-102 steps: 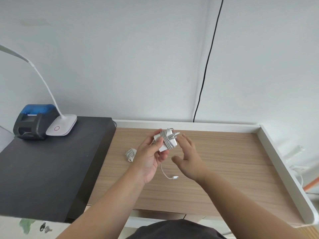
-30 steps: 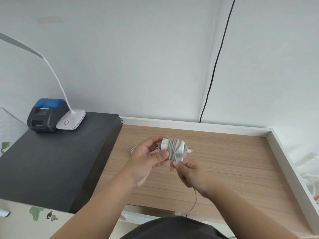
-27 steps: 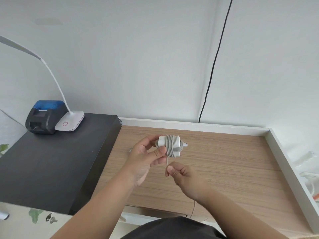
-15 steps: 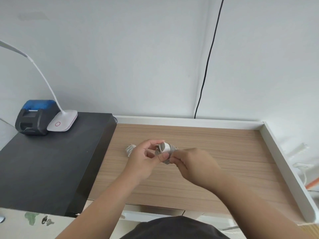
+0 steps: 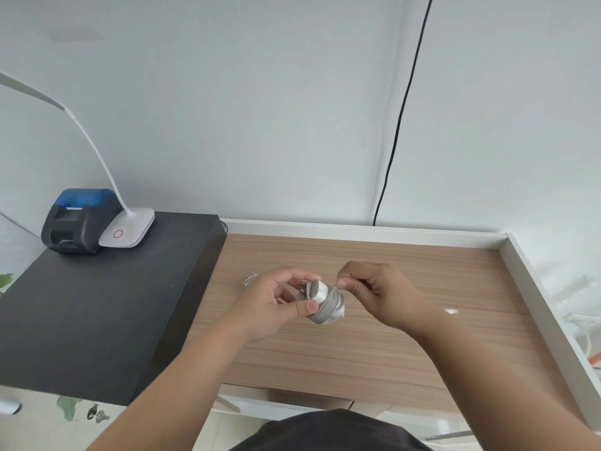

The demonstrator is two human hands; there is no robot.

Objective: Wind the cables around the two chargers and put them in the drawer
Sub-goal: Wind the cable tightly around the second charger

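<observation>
White wall rises behind the wooden bench (image 5: pixel 374 346), a black cord (image 5: pixel 401 109) running down it. I hold the white charger (image 5: pixel 322 299) above the bench with my left hand (image 5: pixel 276 304), thumb and fingers curled round it, its grey cable (image 5: pixel 327 309) wound about the body. My right hand (image 5: pixel 377 291) pinches the cable just beside the charger's top. Behind my left hand, a second wound charger (image 5: pixel 249 278) lies on the bench. On the black cabinet (image 5: pixel 97 307) sit a small printer (image 5: pixel 78 219) and a lamp (image 5: pixel 128 227).
</observation>
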